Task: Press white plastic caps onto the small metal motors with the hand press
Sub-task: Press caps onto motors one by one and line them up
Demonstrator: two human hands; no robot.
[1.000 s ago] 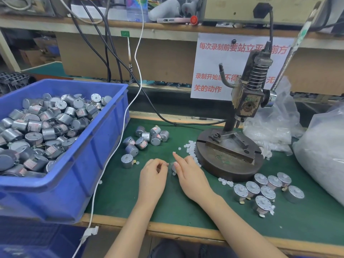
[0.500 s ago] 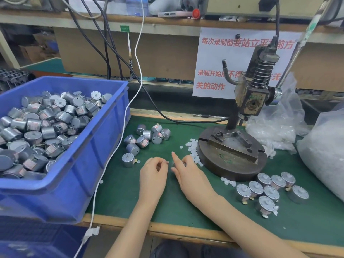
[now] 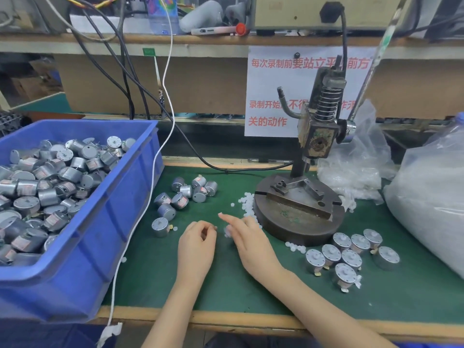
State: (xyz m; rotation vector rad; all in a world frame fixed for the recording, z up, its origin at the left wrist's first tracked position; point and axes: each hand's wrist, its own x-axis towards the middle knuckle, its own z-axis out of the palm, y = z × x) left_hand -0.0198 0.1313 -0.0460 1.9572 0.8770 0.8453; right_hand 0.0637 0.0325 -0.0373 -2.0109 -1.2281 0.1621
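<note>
**Head view: two hands close together on the mat, in front of one press**

Nearest me, both hands sit low over the green mat (image 3: 251, 295), close together but apart. The left hand (image 3: 197, 249) has its fingers curled in with the tips near the thumb. I cannot tell whether they pinch anything. The right hand (image 3: 253, 244) points its index finger straight out. Its other fingers bend over a blurred whitish thing I cannot make out.

To the right of the hands, eight motors (image 3: 331, 254) stand in a tight cluster. A short string of caps (image 3: 293, 247) lies just beside them, too small to count. To the left of the hands nine more motors lie loose, with one cap beside the nearest. Beyond those, one blue bin (image 3: 75, 267) is heaped with motors past counting.

Behind the hands, more caps are strewn against the round base of the press (image 3: 298, 217). Two plastic bags (image 3: 431, 197) slump to its right. Farthest back, one paper sign (image 3: 271, 91) hangs on the wall.
</note>
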